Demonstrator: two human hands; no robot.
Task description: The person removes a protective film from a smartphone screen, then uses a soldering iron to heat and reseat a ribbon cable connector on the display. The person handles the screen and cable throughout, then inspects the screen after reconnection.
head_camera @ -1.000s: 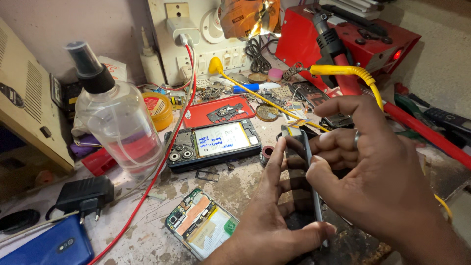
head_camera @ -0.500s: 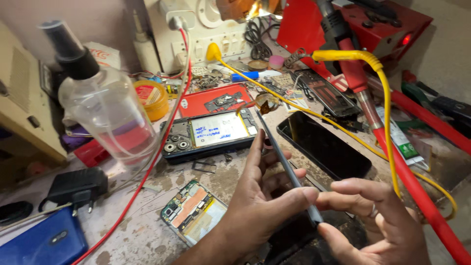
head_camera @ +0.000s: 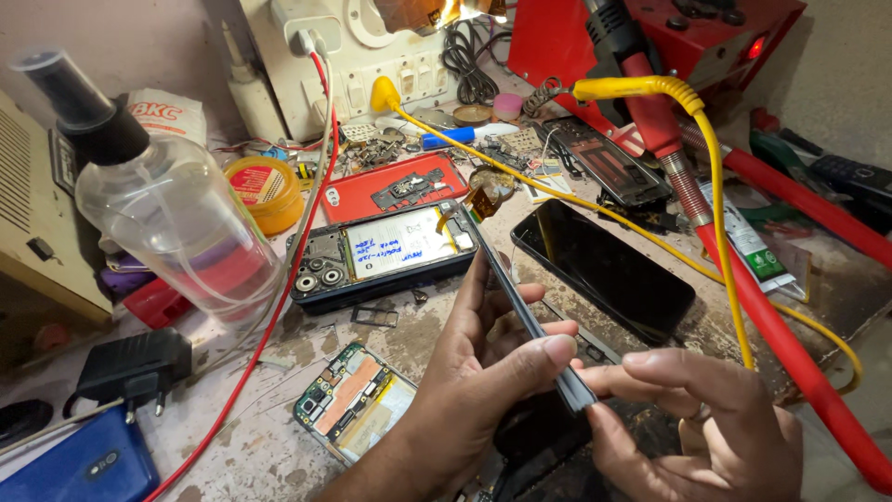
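Presently my left hand [head_camera: 483, 372] pinches the slim grey metal tweezers [head_camera: 530, 321]; my right hand [head_camera: 697, 418] steadies their lower end; I judge light pressure best.

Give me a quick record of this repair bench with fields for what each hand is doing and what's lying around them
left hand: pinches a thin grey strip between thumb and fingers
right hand: fingertips at the strip's lower end
beyond the strip: opened phone, back removed, battery showing
right of it: black phone screen, face up
near left: bare circuit board
far left: clear spray bottle, upright
across bench: red cable, yellow cable
surface: worn workbench
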